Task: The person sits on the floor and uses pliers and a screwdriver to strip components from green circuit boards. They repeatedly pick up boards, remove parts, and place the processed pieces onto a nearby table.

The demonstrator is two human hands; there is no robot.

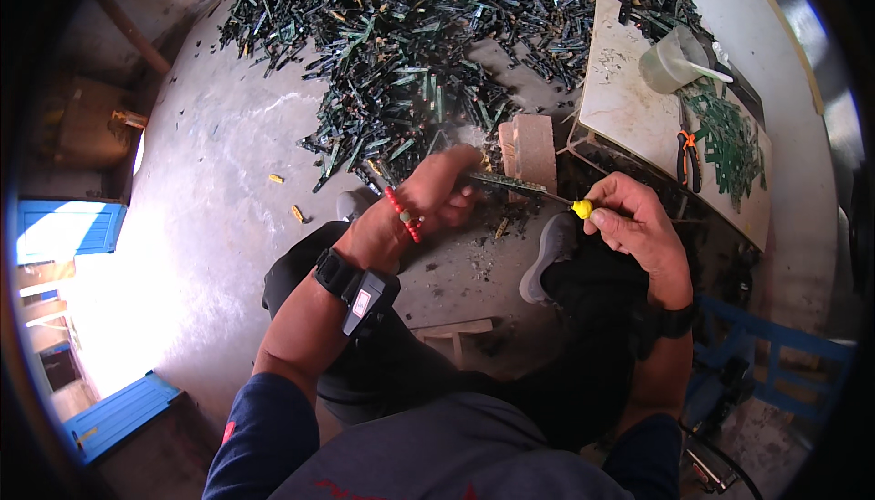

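Note:
My right hand (625,220) grips the yellow handle (582,209) of a thin-shafted tool, probably a screwdriver. Its shaft points left and meets the end of a narrow dark green strip (509,183) with small parts along it. My left hand (441,185), with a red bead bracelet (404,215) at its wrist, holds the strip's other end; its fingers are partly hidden and a little blurred. Just beyond the strip stands a reddish brick or block (533,148). Past my hands, a large heap of dark green strip-like pieces (410,83) spreads over the floor.
At the right, a white board (618,103) bears a translucent plastic measuring jug (673,62), orange-and-black pliers (688,158) and a pile of green strips (728,141). My shoe (552,254) is near its edge. Loose yellowish pieces (297,213) lie on the floor at left.

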